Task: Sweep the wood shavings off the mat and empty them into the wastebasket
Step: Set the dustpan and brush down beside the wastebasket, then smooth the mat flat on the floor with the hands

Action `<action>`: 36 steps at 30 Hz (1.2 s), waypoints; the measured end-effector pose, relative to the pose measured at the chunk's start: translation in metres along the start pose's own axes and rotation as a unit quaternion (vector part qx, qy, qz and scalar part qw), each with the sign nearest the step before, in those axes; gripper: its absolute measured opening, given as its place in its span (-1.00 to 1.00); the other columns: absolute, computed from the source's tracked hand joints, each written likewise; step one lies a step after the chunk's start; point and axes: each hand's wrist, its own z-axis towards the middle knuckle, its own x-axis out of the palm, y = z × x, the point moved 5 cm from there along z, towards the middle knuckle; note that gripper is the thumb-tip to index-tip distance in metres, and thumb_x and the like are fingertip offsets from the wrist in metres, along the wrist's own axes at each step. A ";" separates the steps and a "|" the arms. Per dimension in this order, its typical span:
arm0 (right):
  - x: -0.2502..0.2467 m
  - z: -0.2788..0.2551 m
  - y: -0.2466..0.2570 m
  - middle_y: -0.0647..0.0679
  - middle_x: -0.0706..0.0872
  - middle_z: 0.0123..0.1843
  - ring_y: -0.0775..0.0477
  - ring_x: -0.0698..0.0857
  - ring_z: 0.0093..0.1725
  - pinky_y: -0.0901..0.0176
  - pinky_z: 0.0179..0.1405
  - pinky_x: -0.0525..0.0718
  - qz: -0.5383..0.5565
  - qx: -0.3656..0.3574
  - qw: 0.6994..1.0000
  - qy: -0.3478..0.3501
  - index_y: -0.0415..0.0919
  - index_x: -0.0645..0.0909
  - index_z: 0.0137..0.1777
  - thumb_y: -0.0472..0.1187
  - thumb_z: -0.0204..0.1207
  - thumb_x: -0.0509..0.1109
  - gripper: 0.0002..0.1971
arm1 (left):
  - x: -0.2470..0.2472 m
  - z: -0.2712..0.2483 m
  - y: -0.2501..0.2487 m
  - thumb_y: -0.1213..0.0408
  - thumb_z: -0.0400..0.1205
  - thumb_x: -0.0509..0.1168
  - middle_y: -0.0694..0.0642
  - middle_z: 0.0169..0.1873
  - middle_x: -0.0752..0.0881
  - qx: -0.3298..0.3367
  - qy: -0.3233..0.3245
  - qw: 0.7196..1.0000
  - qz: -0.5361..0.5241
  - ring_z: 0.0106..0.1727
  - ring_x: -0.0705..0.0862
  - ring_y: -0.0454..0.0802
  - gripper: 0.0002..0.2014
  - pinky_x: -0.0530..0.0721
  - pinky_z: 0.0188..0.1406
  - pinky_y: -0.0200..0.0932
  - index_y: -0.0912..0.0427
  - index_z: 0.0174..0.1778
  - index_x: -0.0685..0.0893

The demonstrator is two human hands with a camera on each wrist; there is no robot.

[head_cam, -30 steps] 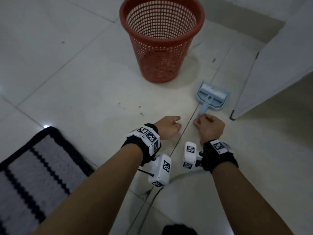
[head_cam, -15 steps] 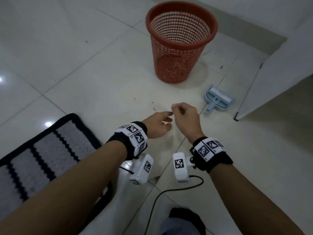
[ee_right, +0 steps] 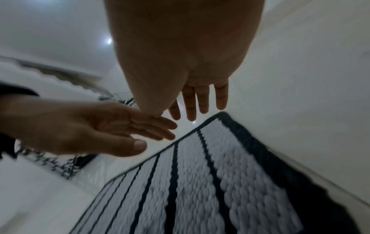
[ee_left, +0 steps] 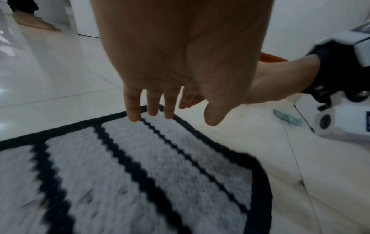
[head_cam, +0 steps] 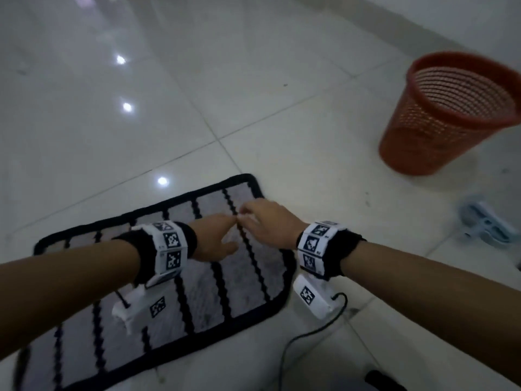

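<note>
The mat [head_cam: 174,283] is cut off at the lower left. Above it, the left hand [head_cam: 214,238] and right hand [head_cam: 270,224] are held empty, fingers straight. Shavings are blurred, barely discernible. Farther right, the wastebasket [head_cam: 445,117] is clipped by the frame edge.

I see the grey mat [head_cam: 197,277], black-striped and black-edged, flat at lower left of the head view. The red mesh wastebasket [head_cam: 439,119] stands upright at upper right. A few dark shavings [ee_left: 43,201] lie on the mat.

My forearms hide parts of the grey, black-striped woven mat [head_cam: 225,277]; the blurred pale blue plastic dustpan [head_cam: 486,225] shows no detail.
</note>
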 end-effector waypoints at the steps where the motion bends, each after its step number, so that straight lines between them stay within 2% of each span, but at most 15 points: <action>1: 0.018 0.004 0.012 -0.14 0.62 0.23 -0.18 0.62 0.16 -0.08 0.12 0.60 -0.026 -0.008 0.999 0.047 -0.13 0.53 0.30 0.08 0.70 0.13 -0.64 | 0.012 -0.009 0.018 -0.10 0.70 0.17 0.13 0.57 0.37 -0.016 0.010 1.000 0.010 0.49 0.46 0.10 -0.32 0.48 0.44 -0.01 0.06 0.69 0.13; 3: 0.056 0.010 0.030 -0.15 0.54 0.35 -0.21 0.57 0.26 -0.11 0.21 0.57 -0.065 -0.022 0.990 0.122 -0.13 0.44 0.42 0.09 0.67 0.17 -0.57 | 0.039 -0.020 0.053 -0.21 0.66 0.15 0.11 0.61 0.29 -0.052 0.022 0.998 0.016 0.55 0.37 0.12 -0.23 0.44 0.49 0.07 0.03 0.71 0.05; 5: 0.091 0.013 0.040 -0.21 0.45 0.44 -0.29 0.50 0.37 -0.20 0.28 0.55 -0.111 -0.049 0.978 0.168 -0.12 0.34 0.51 0.15 0.62 0.23 -0.46 | 0.068 -0.027 0.082 -0.32 0.58 0.18 0.09 0.67 0.15 -0.089 0.029 0.996 0.005 0.64 0.23 0.15 -0.12 0.36 0.54 0.18 -0.02 0.71 -0.03; 7: 0.123 0.013 0.041 -0.24 0.18 0.64 -0.37 0.22 0.59 -0.39 0.47 0.34 -0.153 -0.048 0.963 0.218 0.06 0.04 0.65 0.28 0.56 0.23 -0.25 | 0.098 -0.032 0.102 -0.41 0.49 0.23 0.04 0.72 -0.05 -0.123 0.048 0.991 -0.014 0.70 0.02 0.20 0.00 0.27 0.56 0.31 -0.13 0.71 -0.16; 9: 0.149 0.011 0.039 -0.17 -0.21 0.72 -0.40 -0.16 0.68 -0.56 0.50 0.04 -0.177 -0.021 0.951 0.251 0.30 -0.28 0.62 0.41 0.45 0.25 -0.08 | 0.129 -0.036 0.113 -0.45 0.40 0.30 -0.03 0.70 -0.29 -0.148 0.059 0.986 -0.054 0.71 -0.19 0.28 0.12 0.18 0.54 0.48 -0.24 0.66 -0.31; 10: 0.157 0.012 0.040 -0.15 -0.33 0.71 -0.41 -0.27 0.67 -0.61 0.48 -0.03 -0.190 -0.013 0.949 0.250 0.33 -0.36 0.60 0.44 0.40 0.28 -0.01 | 0.142 -0.037 0.116 -0.46 0.36 0.34 -0.06 0.67 -0.41 -0.158 0.053 0.984 -0.070 0.69 -0.29 0.31 0.18 0.14 0.51 0.56 -0.27 0.63 -0.40; 12: 0.166 0.020 0.046 -0.14 -0.44 0.68 -0.41 -0.37 0.65 -0.66 0.47 -0.12 -0.209 -0.017 0.947 0.244 0.32 -0.42 0.59 0.46 0.35 0.32 0.07 | 0.161 -0.041 0.123 -0.47 0.31 0.37 -0.11 0.58 -0.59 -0.177 0.028 0.980 -0.086 0.64 -0.45 0.33 0.27 0.07 0.44 0.68 -0.31 0.54 -0.55; 15: 0.164 0.038 0.054 -0.10 -0.49 0.67 -0.38 -0.42 0.64 -0.67 0.47 -0.15 -0.213 -0.027 0.945 0.247 0.32 -0.40 0.60 0.45 0.35 0.35 0.08 | 0.165 -0.039 0.140 -0.46 0.32 0.38 -0.13 0.53 -0.67 -0.185 0.015 0.975 -0.120 0.60 -0.52 0.34 0.27 0.01 0.39 0.74 -0.35 0.49 -0.61; 22: 0.161 0.100 0.069 -0.05 -0.47 0.68 -0.35 -0.38 0.66 -0.63 0.51 -0.12 -0.242 -0.042 0.939 0.243 0.36 -0.41 0.58 0.49 0.28 0.34 0.11 | 0.143 -0.026 0.191 -0.45 0.28 0.42 -0.18 0.56 -0.62 -0.193 0.004 0.969 -0.157 0.60 -0.54 0.30 0.28 -0.12 0.35 0.79 -0.41 0.50 -0.57; 31: 0.156 0.127 0.070 -0.07 -0.46 0.68 -0.35 -0.35 0.67 -0.64 0.51 -0.08 -0.269 -0.061 0.929 0.248 0.35 -0.43 0.58 0.54 0.27 0.29 0.11 | 0.134 -0.014 0.205 -0.43 0.31 0.42 -0.15 0.53 -0.66 -0.198 0.004 0.966 -0.168 0.57 -0.59 0.33 0.28 -0.17 0.32 0.81 -0.39 0.50 -0.58; 34: 0.151 0.125 0.066 -0.07 -0.47 0.68 -0.32 -0.29 0.68 -0.61 0.51 0.02 -0.295 -0.075 0.915 0.264 0.28 -0.40 0.62 0.52 0.33 0.26 0.07 | 0.133 -0.012 0.206 -0.42 0.32 0.43 -0.15 0.53 -0.66 -0.201 0.012 0.966 -0.163 0.57 -0.59 0.34 0.27 -0.15 0.32 0.81 -0.41 0.50 -0.57; 36: 0.145 0.123 0.062 -0.11 -0.40 0.70 -0.28 -0.19 0.69 -0.59 0.49 0.13 -0.326 -0.100 0.898 0.278 0.20 -0.31 0.64 0.49 0.38 0.22 0.02 | 0.131 -0.014 0.205 -0.40 0.33 0.43 -0.15 0.53 -0.66 -0.209 0.020 0.965 -0.158 0.57 -0.57 0.34 0.26 -0.12 0.32 0.81 -0.42 0.50 -0.56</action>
